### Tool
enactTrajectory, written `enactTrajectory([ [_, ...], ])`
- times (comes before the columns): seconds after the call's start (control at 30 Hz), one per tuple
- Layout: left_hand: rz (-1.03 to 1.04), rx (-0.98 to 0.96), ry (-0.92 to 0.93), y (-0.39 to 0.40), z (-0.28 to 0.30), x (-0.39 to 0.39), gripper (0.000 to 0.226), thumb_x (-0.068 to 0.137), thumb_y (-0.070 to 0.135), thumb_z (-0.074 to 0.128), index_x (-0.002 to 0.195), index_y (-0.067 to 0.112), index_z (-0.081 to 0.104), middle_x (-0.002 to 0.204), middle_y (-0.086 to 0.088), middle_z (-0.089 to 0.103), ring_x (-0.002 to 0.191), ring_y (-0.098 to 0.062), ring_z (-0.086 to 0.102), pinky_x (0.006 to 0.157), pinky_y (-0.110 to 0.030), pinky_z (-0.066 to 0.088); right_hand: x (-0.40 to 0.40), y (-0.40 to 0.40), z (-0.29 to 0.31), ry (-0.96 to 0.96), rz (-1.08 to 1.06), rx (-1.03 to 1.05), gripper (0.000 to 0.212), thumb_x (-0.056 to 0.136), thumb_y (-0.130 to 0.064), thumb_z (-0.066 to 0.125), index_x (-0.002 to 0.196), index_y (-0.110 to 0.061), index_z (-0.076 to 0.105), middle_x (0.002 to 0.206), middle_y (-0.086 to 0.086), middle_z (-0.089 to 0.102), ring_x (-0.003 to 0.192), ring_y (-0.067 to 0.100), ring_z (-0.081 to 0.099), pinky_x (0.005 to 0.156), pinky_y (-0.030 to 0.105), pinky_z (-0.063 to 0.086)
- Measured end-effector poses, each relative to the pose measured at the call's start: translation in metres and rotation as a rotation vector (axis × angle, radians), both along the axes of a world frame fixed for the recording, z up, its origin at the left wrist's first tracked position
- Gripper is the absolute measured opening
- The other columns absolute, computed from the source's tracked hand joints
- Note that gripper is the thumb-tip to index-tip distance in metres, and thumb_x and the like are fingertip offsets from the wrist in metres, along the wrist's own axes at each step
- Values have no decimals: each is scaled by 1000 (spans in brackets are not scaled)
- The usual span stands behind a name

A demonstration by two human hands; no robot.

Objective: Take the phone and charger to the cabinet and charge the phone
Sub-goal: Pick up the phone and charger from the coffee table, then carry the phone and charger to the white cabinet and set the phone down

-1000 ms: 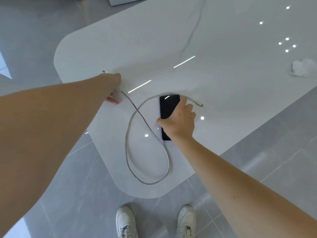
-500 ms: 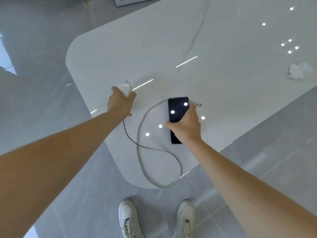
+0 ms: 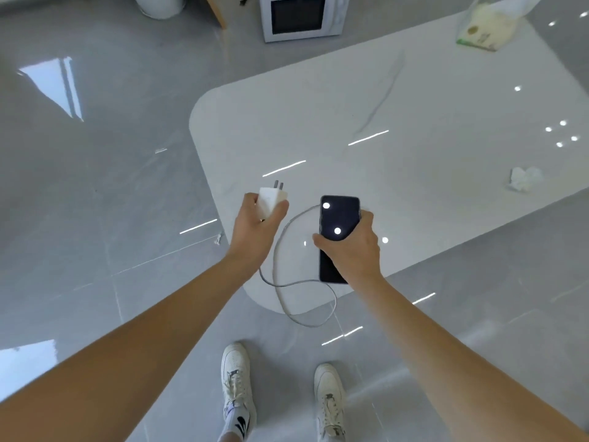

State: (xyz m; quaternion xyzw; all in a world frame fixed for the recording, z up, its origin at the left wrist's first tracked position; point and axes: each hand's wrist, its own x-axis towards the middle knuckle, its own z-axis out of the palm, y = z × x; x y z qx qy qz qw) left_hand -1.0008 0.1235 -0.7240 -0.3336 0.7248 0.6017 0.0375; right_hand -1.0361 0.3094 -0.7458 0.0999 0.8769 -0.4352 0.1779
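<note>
My left hand grips a white charger plug, its two metal prongs pointing away from me. A grey cable hangs from it in loose loops over the table's near corner and past its edge. My right hand holds a black phone, screen up and dark, lifted just above the white table. The cable's other end runs behind the phone and is hidden. No cabinet is clearly in view.
A crumpled white tissue lies on the table at right, and a tissue pack sits at its far corner. A white microwave stands on the grey tiled floor beyond the table. My white shoes are below.
Both hands have lifted off the table: the left raised the plug, the right picked up the phone. The cable has been dragged toward the table's near edge. The view has pulled back.
</note>
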Motion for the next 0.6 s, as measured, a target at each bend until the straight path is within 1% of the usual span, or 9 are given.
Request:
enactTrajectory([
  [0.1,96,11,13,5,63,34,30,85,60,63,97,36,49,90,3,58,72,-14,55,58,-30,44,13,-1,57,38,49,-20,80,66,-40,92,124,-26,39,112,-5,62,94,21,64,61,14,39],
  [0.17,160,15,26,6,107,60,32,85,60,62,99,34,50,93,1,60,75,-16,57,60,-31,46,23,-6,99,51,104,-42,78,66,-41,91,123,-25,41,106,-9,61,91,17,64,61,16,40],
  [0.23,208,-16,55,2,150,86,34,87,57,64,104,30,51,96,1,62,78,-16,60,62,-30,48,35,-16,144,80,173,-62,75,64,-43,90,118,-29,40,100,-18,58,86,6,62,61,15,39],
  [0.3,273,-61,92,-3,191,113,32,89,53,65,104,29,51,94,3,61,77,-11,60,63,-27,48,49,-26,187,110,242,-86,75,63,-46,89,117,-32,39,98,-23,55,83,-5,57,60,13,38],
  [0.37,345,-105,117,-12,231,143,32,90,53,66,106,28,51,90,7,59,68,0,58,58,-22,47,66,-39,229,141,324,-98,74,63,-48,88,116,-33,38,97,-25,54,82,-3,57,58,14,38],
  [0.43,414,-129,140,-21,271,176,33,89,53,65,106,29,51,89,7,58,58,7,56,48,-16,45,87,-54,267,167,411,-116,74,62,-50,87,115,-32,39,96,-23,55,83,6,61,59,17,41],
  [0.5,493,-131,155,-30,307,214,30,87,55,65,100,33,51,87,5,58,56,3,54,43,-15,41,110,-71,303,185,507,-135,75,62,-52,87,116,-30,40,99,-16,59,85,11,63,58,18,41],
  [0.57,586,-149,155,-41,339,258,32,86,57,65,100,31,51,86,4,57,62,-8,52,47,-21,41,138,-93,335,204,612,-146,76,63,-53,88,118,-27,42,105,-7,61,86,15,62,56,17,40],
  [0.6,635,-166,156,-46,355,282,35,86,57,65,102,29,52,85,4,56,63,-11,50,51,-23,41,153,-106,350,213,663,-150,76,63,-53,87,118,-26,42,107,-5,61,87,17,62,56,16,39],
])
